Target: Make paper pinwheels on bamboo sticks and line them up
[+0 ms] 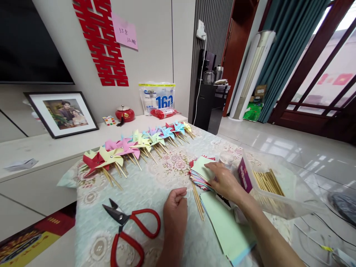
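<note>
My right hand (pixel 226 180) rests flat on a stack of coloured paper squares (pixel 199 173), fingers touching the light green top sheet. My left hand (pixel 175 209) lies on the floral tablecloth (pixel 144 193) with its fingers curled in and nothing visible in them. A few wooden sticks (pixel 198 202) lie between the two hands. Red-handled scissors (pixel 129 230) lie to the left of my left hand. A row of finished paper pinwheels (pixel 133 148) on sticks runs across the far side of the cloth.
A clear plastic bin (pixel 278 185) holding wooden sticks stands at the right, a small jar (pixel 226 158) behind the stack. Larger green paper sheets (pixel 228 230) lie under my right forearm. A framed photo (pixel 62 113), red pot (pixel 125 113) and tissue pack (pixel 157 97) stand on the low cabinet.
</note>
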Motion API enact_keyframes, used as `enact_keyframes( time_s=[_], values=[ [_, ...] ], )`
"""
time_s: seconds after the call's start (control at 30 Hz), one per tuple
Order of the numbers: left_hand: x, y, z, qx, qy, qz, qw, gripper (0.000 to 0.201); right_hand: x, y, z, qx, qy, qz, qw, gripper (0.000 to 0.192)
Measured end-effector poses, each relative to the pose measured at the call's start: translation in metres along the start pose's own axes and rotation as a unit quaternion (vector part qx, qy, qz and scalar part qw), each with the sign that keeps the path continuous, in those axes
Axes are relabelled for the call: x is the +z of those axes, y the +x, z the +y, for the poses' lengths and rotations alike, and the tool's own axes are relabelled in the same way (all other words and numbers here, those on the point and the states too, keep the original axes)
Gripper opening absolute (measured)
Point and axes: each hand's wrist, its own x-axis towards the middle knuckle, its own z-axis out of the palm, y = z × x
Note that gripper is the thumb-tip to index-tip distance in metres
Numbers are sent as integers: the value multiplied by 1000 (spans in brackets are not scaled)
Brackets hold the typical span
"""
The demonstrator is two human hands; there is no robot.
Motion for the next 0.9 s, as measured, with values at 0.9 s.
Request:
enact_keyframes(
  time_s=[0.9],
  values=[
    [0, 0, -2, 4, 26, -6, 1000, 30, 1, 2, 3, -38, -44, 5, 998, 41]
  ],
)
